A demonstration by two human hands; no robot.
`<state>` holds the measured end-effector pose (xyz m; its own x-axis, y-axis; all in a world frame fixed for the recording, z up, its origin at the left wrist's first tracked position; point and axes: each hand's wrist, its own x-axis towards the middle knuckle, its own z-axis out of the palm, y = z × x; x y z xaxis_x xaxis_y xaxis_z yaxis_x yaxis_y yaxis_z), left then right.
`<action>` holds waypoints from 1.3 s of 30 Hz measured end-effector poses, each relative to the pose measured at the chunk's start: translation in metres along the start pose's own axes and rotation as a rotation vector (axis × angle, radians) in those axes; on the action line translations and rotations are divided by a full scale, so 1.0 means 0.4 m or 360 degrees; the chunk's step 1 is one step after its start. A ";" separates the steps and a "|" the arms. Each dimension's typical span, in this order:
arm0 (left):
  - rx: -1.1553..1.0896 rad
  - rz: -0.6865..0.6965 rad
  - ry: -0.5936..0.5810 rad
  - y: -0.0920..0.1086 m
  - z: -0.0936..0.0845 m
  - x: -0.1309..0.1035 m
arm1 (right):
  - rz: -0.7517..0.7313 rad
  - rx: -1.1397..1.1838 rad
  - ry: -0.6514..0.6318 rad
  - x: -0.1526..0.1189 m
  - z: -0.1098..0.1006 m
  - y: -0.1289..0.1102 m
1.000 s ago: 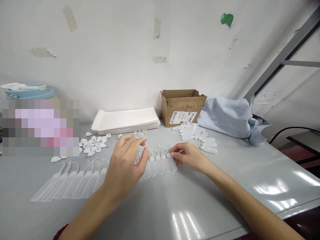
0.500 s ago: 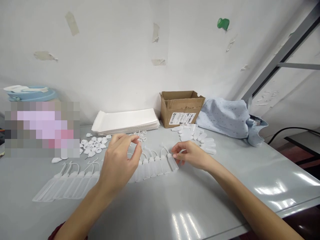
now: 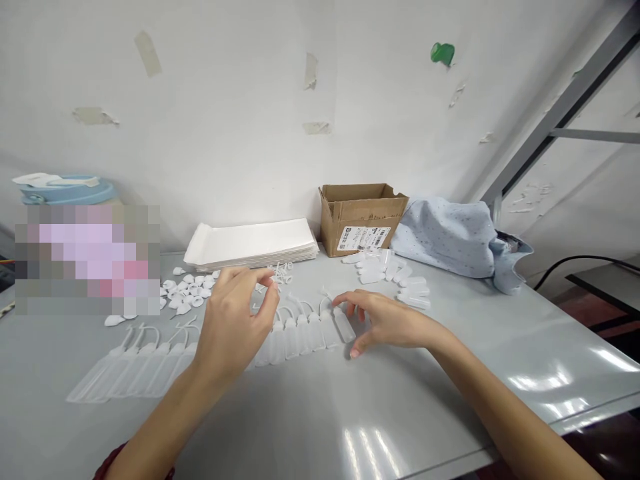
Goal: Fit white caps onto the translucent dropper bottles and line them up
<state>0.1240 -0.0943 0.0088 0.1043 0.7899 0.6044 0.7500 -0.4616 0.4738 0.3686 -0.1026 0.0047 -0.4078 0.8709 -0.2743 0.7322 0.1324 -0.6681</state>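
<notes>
1. Bottles [image 3: 303, 333] lie side by side on the table [image 3: 310, 413] between the hands; another row [image 3: 133, 373] lies left of them.
2. Right hand [image 3: 395, 321]: thumb and fingers spread apart around the end bottle [image 3: 344, 325]; contact is unclear.
3. Left hand [image 3: 236, 313]: fingers bent, thumb near the index fingertip; I cannot tell whether anything is pinched.
4. Caps [image 3: 187, 289] lie behind the left row.

A grey worktable [image 3: 425, 400], labelled carton [image 3: 333, 223] and piled white caps [image 3: 190, 289] suggest a workshop.
</notes>
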 end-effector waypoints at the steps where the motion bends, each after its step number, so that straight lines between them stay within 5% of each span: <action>1: -0.0006 -0.0003 -0.0002 0.000 0.000 0.000 | 0.0015 -0.0036 -0.0017 0.001 0.002 0.001; 39: 0.0178 -0.0244 -0.0083 -0.021 -0.022 0.020 | 0.0002 -0.0063 -0.0061 0.021 0.022 0.000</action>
<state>0.1127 -0.0877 0.0151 0.0149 0.8685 0.4954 0.8273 -0.2890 0.4818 0.3603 -0.0994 -0.0037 -0.4267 0.8526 -0.3018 0.7535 0.1506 -0.6400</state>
